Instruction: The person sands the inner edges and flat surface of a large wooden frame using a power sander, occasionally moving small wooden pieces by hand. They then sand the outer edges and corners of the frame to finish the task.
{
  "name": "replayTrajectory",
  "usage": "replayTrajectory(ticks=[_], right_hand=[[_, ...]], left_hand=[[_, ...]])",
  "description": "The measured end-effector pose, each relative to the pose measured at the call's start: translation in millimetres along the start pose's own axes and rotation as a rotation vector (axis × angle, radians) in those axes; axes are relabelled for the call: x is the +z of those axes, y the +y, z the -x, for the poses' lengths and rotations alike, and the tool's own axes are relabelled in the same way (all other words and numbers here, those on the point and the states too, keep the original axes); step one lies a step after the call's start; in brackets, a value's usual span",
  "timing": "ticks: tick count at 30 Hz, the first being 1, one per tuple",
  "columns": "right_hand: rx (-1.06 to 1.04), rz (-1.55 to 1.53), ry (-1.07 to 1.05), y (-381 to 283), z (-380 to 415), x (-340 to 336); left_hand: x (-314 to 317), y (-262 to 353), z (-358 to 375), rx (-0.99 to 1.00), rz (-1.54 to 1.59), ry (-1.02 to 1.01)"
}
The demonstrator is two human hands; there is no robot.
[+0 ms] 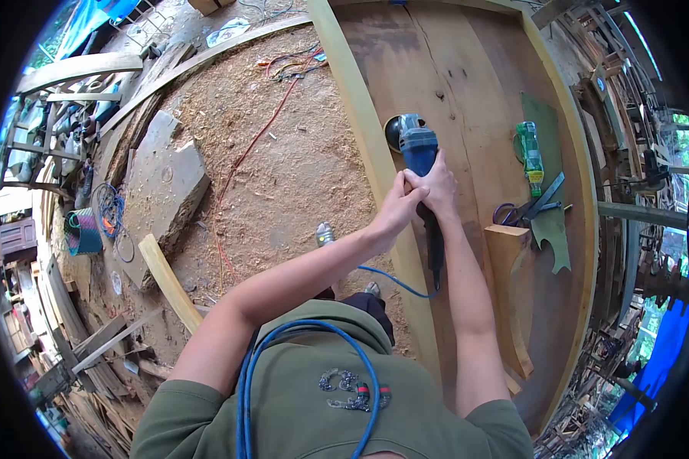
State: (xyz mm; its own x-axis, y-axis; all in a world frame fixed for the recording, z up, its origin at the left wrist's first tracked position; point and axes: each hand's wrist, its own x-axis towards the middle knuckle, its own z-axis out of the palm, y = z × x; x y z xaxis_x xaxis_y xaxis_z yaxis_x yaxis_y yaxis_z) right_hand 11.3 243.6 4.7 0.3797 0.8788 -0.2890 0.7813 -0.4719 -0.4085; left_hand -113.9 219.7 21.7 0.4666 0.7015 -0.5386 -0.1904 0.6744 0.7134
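Observation:
An angle grinder (pixel 419 150) with a blue body lies over the wooden panel, its round disc (pixel 393 134) at the panel's pale left edge strip (pixel 360 115). My right hand (pixel 441 186) is wrapped round the grinder's body. My left hand (pixel 399 202) is closed at the same place from the left, its fingers meeting my right hand; part of its grip is hidden. The black rear end of the tool points toward me, and a blue power cord (pixel 396 282) runs from it. That cord also loops over my green shirt.
On the panel (pixel 467 164) lie scissors (pixel 532 208), a green packet (pixel 530 157), a green sheet (pixel 547 229) and a curved wooden piece (pixel 509 291). Sawdust covers the floor, crossed by a red cord (pixel 245 153). Timber slabs (pixel 168 180) lie to the left.

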Motion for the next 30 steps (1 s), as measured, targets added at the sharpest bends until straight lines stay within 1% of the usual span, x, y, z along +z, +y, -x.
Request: replayTrajectory(ticks=[1, 3, 5, 6, 7, 9, 11, 12, 13, 15, 17, 19, 21, 22, 24, 25, 27, 29, 30], right_hand=[[0.024, 0.027, -0.006, -7, -5, -2], [0.022, 0.025, -0.014, -12, -4, -5], [0.066, 0.015, -0.050, -6, -1, -7], [0.048, -0.024, -0.011, 2, 5, -4], [0.050, -0.020, -0.005, 6, 13, -4], [0.059, -0.011, -0.003, 16, 33, -5], [0.064, -0.047, -0.022, 36, 54, -5], [0.081, -0.032, -0.014, 38, 65, -6], [0.100, -0.016, -0.007, 41, 76, -6], [0.101, -0.021, 0.003, 48, 84, -3], [0.125, -0.035, -0.007, 40, 85, -5], [0.118, -0.049, 0.016, 36, 75, -3], [0.120, -0.037, 0.018, 26, 56, -4], [0.114, -0.043, 0.024, 21, 42, -3], [0.019, -0.075, -0.002, 9, 9, -2], [0.011, -0.078, -0.002, -2, -12, -2], [-0.075, -0.066, -0.001, -35, -56, 3], [-0.064, -0.025, -0.015, -64, -89, 2], [-0.058, -0.016, -0.026, -77, -105, 0]], left_hand=[[-6, 1, -6, 0.030, -0.012, -0.025], [-13, 3, -12, 0.031, -0.008, -0.052], [-14, 2, -11, -0.046, -0.021, -0.061], [-15, -2, -11, -0.070, -0.032, -0.089], [-15, -4, -9, -0.068, -0.031, -0.096], [-15, -10, -1, -0.156, -0.018, -0.187], [-13, -15, 6, -0.216, -0.062, -0.230], [-12, -25, 6, -0.221, -0.104, -0.221], [-11, -23, 11, -0.268, -0.107, -0.228], [-15, -22, 8, -0.349, -0.161, -0.329], [-18, -22, 4, -0.333, -0.170, -0.345], [-20, -10, -2, -0.316, -0.181, -0.366], [-24, 5, -13, -0.231, -0.193, -0.354], [-27, 10, -22, -0.223, -0.199, -0.352], [-35, 20, -44, -0.152, -0.184, -0.287], [-40, 29, -57, -0.147, -0.187, -0.281], [-56, 57, -86, -0.103, -0.145, -0.151], [-61, 90, -105, -0.056, -0.147, -0.121], [-66, 98, -118, -0.028, -0.122, -0.064]])
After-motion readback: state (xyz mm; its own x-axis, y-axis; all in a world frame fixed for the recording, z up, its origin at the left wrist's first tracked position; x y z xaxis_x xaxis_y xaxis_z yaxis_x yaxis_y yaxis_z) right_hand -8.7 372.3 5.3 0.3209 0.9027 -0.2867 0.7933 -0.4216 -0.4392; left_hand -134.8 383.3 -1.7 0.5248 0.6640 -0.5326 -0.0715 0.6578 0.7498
